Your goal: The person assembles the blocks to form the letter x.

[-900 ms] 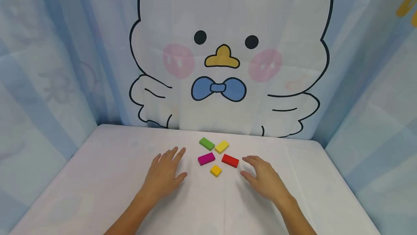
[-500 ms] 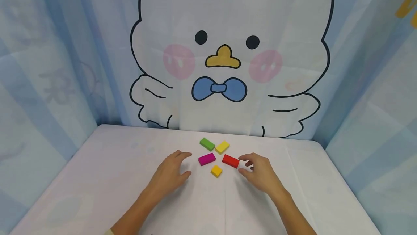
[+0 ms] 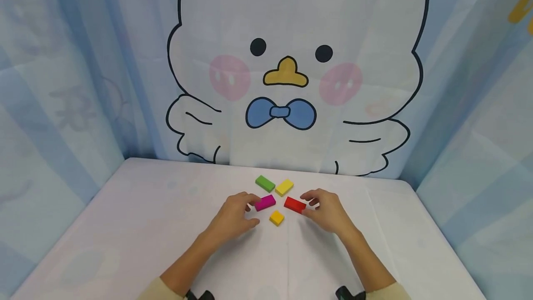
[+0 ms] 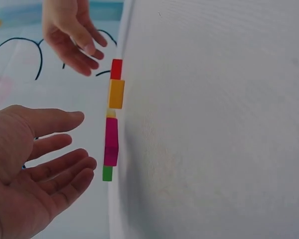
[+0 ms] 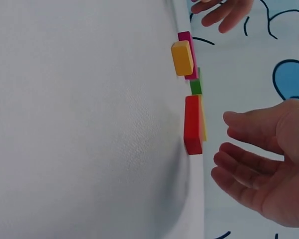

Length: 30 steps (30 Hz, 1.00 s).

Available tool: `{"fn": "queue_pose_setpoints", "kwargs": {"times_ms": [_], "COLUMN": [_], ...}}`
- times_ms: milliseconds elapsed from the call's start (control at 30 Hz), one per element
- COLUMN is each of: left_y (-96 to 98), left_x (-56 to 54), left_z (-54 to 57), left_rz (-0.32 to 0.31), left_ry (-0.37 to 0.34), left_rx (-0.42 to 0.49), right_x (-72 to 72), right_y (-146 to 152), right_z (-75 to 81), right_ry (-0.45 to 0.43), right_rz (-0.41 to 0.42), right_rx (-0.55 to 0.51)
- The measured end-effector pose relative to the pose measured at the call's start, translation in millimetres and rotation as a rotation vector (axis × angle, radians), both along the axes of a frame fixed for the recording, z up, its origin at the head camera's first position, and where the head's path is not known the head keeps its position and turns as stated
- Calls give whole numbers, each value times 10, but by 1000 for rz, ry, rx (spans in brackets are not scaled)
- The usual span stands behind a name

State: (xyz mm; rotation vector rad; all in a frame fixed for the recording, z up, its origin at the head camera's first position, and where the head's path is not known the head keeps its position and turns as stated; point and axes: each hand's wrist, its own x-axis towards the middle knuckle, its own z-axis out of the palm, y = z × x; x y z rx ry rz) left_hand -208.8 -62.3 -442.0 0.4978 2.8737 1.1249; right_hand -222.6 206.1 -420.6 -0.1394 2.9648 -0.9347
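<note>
My left hand (image 3: 234,217) hovers just left of a magenta block (image 3: 265,203), its relaxed fingers apart and nothing between them. In the left wrist view a gap shows between those fingers and the magenta block (image 4: 111,142). On the other side, my right hand (image 3: 328,210) hangs by the right end of a red block (image 3: 294,205), thumb and fingers loosely bent, holding nothing. The right wrist view shows it apart from the red block (image 5: 192,124). A small orange-yellow block (image 3: 276,218) lies nearest me, between both hands.
Behind these lie a green block (image 3: 265,183) and a yellow block (image 3: 284,187), close together. All rest on a white-covered table (image 3: 137,226). A curtain with a cartoon bird (image 3: 287,147) hangs at the table's back edge, and blue-white curtains (image 3: 54,106) flank the sides.
My left hand has moved right, to the magenta block, with its fingers bending more. My right hand has shifted slightly left and up toward the red block. The blocks stay in place.
</note>
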Motion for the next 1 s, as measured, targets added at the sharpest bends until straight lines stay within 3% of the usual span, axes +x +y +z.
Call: {"fn": "queue_pose_setpoints", "kwargs": {"times_ms": [367,667,1000], "left_y": [224,386,480], "left_x": [-133,-228,-273], "left_z": [-34,-79,-114], "left_rz": [-113,-149,-189], "left_ry": [-82,-135,-119], "left_rx": [43,74,34], "right_x": [-211,-325,-360], "right_y": [4,8,-10], "right_z": [-70,-166,-214], "right_ry": [-70,-117,-115], "right_rz": [7,21,31], "right_rx": [-62,-85,-66]}}
